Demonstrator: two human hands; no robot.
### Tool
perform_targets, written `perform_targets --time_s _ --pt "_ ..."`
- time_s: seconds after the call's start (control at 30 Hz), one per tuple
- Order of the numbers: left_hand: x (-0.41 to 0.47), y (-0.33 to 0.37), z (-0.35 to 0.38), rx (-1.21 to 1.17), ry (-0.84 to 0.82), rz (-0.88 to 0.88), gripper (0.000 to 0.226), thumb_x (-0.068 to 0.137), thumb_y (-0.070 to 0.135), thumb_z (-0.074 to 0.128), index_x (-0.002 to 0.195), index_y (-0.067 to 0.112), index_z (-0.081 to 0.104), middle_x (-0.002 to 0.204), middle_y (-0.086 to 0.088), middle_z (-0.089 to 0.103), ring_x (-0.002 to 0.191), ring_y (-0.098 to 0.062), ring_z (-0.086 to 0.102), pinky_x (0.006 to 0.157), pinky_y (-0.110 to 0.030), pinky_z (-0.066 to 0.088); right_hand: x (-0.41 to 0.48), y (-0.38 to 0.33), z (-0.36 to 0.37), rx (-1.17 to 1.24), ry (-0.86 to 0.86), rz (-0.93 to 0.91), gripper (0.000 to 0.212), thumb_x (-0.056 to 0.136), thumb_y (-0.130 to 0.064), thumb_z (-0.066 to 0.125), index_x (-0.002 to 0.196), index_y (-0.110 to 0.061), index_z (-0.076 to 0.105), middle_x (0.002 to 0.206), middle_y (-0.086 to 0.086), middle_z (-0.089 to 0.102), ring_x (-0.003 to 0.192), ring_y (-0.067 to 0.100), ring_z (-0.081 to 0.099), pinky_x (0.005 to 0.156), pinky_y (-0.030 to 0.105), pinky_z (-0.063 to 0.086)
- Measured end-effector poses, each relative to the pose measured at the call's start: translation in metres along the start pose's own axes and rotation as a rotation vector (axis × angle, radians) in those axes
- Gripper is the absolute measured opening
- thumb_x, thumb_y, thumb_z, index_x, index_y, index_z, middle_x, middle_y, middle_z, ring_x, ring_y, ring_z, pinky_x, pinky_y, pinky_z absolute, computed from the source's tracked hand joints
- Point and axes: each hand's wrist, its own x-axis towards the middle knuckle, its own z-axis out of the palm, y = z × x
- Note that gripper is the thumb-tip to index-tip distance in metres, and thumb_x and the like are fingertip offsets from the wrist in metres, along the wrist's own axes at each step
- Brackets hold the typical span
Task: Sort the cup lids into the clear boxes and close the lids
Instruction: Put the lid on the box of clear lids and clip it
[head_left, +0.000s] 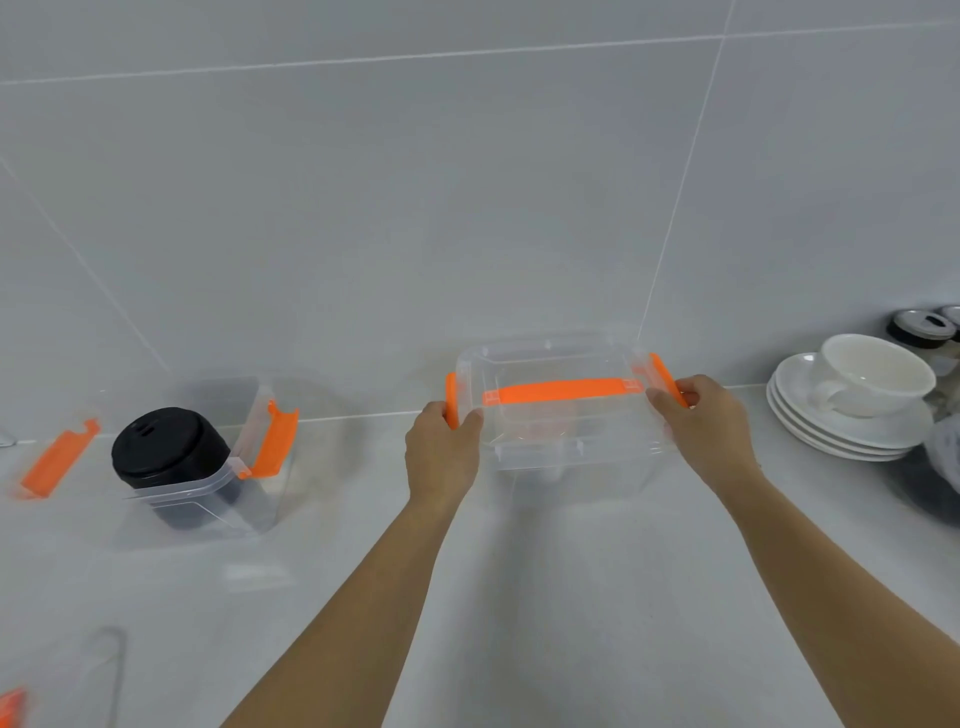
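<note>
A clear box (566, 447) with an orange handle (561, 389) across its lid stands against the tiled wall at the middle. My left hand (441, 452) grips its left orange latch (451, 397) and my right hand (701, 421) grips its right orange latch (665, 376). To the left a second clear box (249, 499) stands open, with a stack of black cup lids (169, 449) rising above its rim. Its orange latches (275, 441) hang loose. A clear lid with an orange piece (10, 706) lies at the bottom left corner.
At the right stands a stack of white saucers (810, 421) with a white cup (872, 374) on top. Behind them are jars with black lids (919, 327). A dark object (940, 467) lies at the right edge. The grey counter meets the tiled wall.
</note>
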Motion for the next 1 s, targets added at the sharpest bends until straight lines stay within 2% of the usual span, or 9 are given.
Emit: perform_targets --time_s 0.07,0.17,0.27,0.4,0.5,0.6,0.7,0.8,1.0 --pt "-0.0015 0.0003 0.0019 0.087 0.025 0.037 0.02 0.091 0.026 0.051 0.081 0.01 0.051 0.068 0.003 0.048 0.066 -0.02 0.049 0.051 -0.024 0.035 -0.0002 -0.0013 -0.0006 -0.084 0.008 -0.039 0.031 0.089 -0.034 0.052 0.089 -0.004 0.06 0.08 0.014 0.064 0.075 0.032 0.057 0.062 0.033 0.038" --pt "-0.005 0.0016 0.0044 0.134 0.045 0.062 0.019 0.093 0.026 0.048 0.082 0.011 0.048 0.072 0.002 0.048 0.068 -0.019 0.047 0.06 -0.025 0.039 -0.0003 0.0004 -0.0015 -0.184 0.018 -0.099 0.038 0.091 -0.034 0.048 0.082 0.0 0.061 0.074 0.018 0.065 0.072 0.035 0.058 0.059 0.035 0.037" --pt "-0.0066 0.0029 0.0052 0.184 0.059 0.101 0.021 0.094 0.023 0.046 0.078 0.01 0.044 0.065 0.004 0.043 0.065 -0.018 0.043 0.059 -0.028 0.036 -0.0001 0.001 -0.0023 -0.243 0.018 -0.139 0.038 0.093 -0.03 0.045 0.076 -0.001 0.062 0.066 0.016 0.061 0.068 0.034 0.056 0.053 0.033 0.033" --pt "-0.0051 0.0051 0.0048 0.328 0.061 0.175 0.027 0.096 0.018 0.042 0.07 0.01 0.039 0.055 0.005 0.033 0.059 -0.019 0.037 0.061 -0.031 0.033 0.0004 -0.0041 -0.0023 -0.402 0.01 -0.209 0.034 0.097 -0.024 0.041 0.097 -0.003 0.068 0.067 0.014 0.053 0.067 0.031 0.048 0.059 0.032 0.03" --pt "-0.0026 0.004 0.0044 0.373 0.057 0.181 0.036 0.096 0.018 0.042 0.061 0.014 0.032 0.054 0.005 0.032 0.049 -0.014 0.033 0.048 -0.025 0.025 0.002 -0.0045 -0.0032 -0.435 0.007 -0.211 0.035 0.098 -0.025 0.041 0.105 -0.007 0.069 0.066 0.012 0.05 0.067 0.029 0.046 0.059 0.031 0.03" --pt "-0.002 0.0032 0.0051 0.401 0.06 0.185 0.027 0.096 0.02 0.041 0.072 0.009 0.041 0.056 0.005 0.035 0.048 -0.013 0.035 0.045 -0.022 0.024 0.0026 -0.0004 -0.0031 -0.395 0.026 -0.184 0.035 0.096 -0.029 0.042 0.103 -0.009 0.07 0.068 0.012 0.053 0.066 0.029 0.048 0.056 0.032 0.03" --pt "-0.0036 0.0047 0.0052 0.417 0.066 0.179 0.024 0.097 0.022 0.041 0.082 0.005 0.05 0.066 -0.001 0.046 0.061 -0.021 0.044 0.055 -0.027 0.03 0.0024 0.002 -0.001 -0.336 0.039 -0.142 0.04 0.095 -0.037 0.043 0.091 -0.01 0.072 0.065 0.012 0.056 0.064 0.029 0.05 0.05 0.032 0.031" --pt "-0.0037 0.0038 0.0061 0.399 0.071 0.149 0.028 0.097 0.026 0.041 0.095 0.002 0.057 0.075 -0.004 0.051 0.066 -0.023 0.047 0.06 -0.03 0.035 0.0021 0.0034 -0.0002 -0.318 0.035 -0.114 0.044 0.094 -0.043 0.043 0.084 -0.011 0.071 0.058 0.006 0.049 0.061 0.027 0.049 0.049 0.03 0.031" --pt "-0.0048 0.003 -0.0009 0.333 -0.008 0.099 0.03 0.094 0.036 0.043 0.098 0.01 0.058 0.079 0.0 0.056 0.072 -0.023 0.053 0.064 -0.03 0.039 -0.0032 -0.0022 -0.0066 -0.398 0.002 -0.163 0.043 0.096 -0.044 0.037 0.077 -0.012 0.059 0.071 0.008 0.06 0.068 0.03 0.054 0.057 0.031 0.034"
